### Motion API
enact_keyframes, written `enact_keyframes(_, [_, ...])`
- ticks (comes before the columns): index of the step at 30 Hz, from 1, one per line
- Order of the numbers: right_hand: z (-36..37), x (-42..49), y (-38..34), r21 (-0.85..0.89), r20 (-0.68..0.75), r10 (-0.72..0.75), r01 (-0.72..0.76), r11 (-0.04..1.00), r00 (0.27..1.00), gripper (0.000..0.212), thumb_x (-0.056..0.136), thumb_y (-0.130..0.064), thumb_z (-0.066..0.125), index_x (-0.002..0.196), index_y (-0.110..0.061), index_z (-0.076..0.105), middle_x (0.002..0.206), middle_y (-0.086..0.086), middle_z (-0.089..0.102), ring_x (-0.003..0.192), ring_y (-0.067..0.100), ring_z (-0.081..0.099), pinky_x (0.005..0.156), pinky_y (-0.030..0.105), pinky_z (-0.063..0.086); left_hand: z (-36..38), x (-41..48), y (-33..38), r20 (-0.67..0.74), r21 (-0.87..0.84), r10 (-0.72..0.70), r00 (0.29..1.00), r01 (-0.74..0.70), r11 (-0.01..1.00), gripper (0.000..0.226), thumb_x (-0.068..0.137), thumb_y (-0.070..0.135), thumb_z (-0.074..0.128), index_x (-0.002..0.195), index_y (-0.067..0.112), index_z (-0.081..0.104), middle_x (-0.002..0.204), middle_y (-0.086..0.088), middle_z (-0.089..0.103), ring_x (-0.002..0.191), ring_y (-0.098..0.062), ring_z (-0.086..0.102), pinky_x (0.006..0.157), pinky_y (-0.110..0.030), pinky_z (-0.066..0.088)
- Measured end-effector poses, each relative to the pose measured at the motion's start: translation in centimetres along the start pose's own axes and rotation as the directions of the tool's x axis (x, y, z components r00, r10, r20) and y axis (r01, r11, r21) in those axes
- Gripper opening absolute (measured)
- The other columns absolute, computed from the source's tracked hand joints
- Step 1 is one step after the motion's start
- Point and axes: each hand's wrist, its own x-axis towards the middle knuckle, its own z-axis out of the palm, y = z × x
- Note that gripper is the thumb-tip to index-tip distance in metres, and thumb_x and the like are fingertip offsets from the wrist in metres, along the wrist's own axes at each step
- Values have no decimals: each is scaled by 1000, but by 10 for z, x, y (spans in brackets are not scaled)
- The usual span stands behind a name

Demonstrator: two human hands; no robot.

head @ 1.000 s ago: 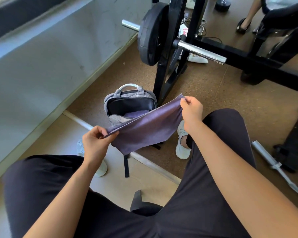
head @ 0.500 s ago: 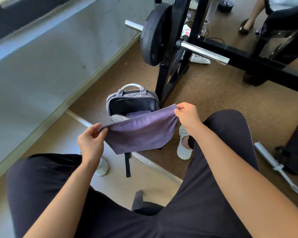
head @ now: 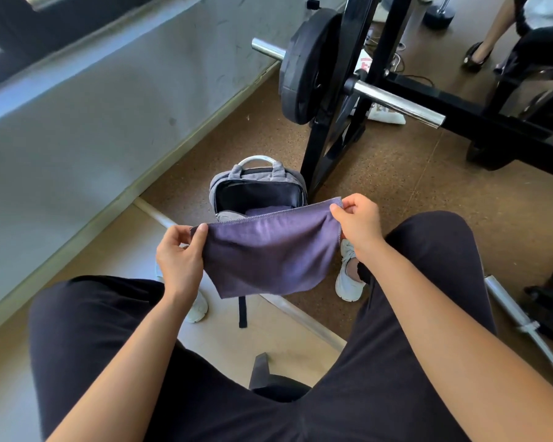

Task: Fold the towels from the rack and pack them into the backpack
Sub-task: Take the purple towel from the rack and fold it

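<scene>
- Left hand [head: 181,260]: thumb and fingers pinch the left top corner of the purple towel [head: 268,250].
- Right hand [head: 359,226]: pinches the right top corner, held a little higher than the left.
- The towel hangs slack between the two hands, above the seated person's knees and clear of the floor [head: 428,202]. Judgement: it is held by its hemmed edge so the cloth falls flat and the corners can be matched for a fold.
- The backpack [head: 256,175] stands upright on the floor just beyond the towel. Its main compartment is unzipped and gapes toward the person. Judgement: it is placed there so each towel can go in with a short reach.
- A purple cloth [head: 268,210] lies inside the compartment, likely a towel packed already. Only a strip of it shows above the held towel's edge.
- The rack [head: 329,129], a black frame, stands just behind the backpack and carries a weight plate [head: 304,71].
- Hidden: the lower front of the backpack is behind the towel, with only a strap end showing beneath.
- Cannot tell: whether the held towel is single or doubled.
- Cannot tell: whether any towel hangs on the rack, since its upper part is cut off at the picture's edge.
- A second person at the top right is cut off, with only a leg and shoe [head: 476,57] in view.
</scene>
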Motion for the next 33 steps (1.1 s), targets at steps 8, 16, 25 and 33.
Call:
enact_keyframes(8, [13, -29, -18, 163, 283, -22, -25, 986, 959, 9, 87, -5, 67, 83, -5, 60, 68, 4, 57, 58, 10, 53, 49, 26, 48, 10, -15, 4, 242, -159, -12, 970, 52, 986, 25, 96, 22, 71, 84, 10, 52, 78, -4, 51, 69, -15, 54, 60, -41, 55])
enact_keyframes(16, [36, -58, -25, 199, 505, -195, 106, 974, 841, 12, 86, -4, 75, 86, -7, 63, 72, 1, 60, 65, 6, 57, 59, 20, 51, 22, -37, 16, 555, -216, 32, 831, 107, 971, 16, 85, 21, 73, 86, 9, 62, 78, -7, 63, 73, -19, 61, 69, -34, 57])
enact_keyframes(25, [44, -65, -24, 223, 572, -250, 145, 964, 781, 17, 84, -3, 76, 86, -17, 66, 80, -2, 69, 76, 10, 64, 71, 28, 56, 26, -40, 21, 576, -228, 59, 815, 91, 969, 9, 92, 0, 71, 87, 7, 68, 73, 5, 71, 65, -6, 62, 63, -19, 49])
enact_keyframes(33, [44, -68, -25, 280, 618, -241, 77, 957, 749, 23, 86, 5, 69, 95, -16, 71, 86, -1, 73, 83, 13, 70, 76, 28, 56, 24, -39, 22, 592, -243, 15, 806, 160, 957, 10, 86, 12, 75, 89, 8, 67, 75, -1, 70, 69, -14, 63, 68, -27, 52])
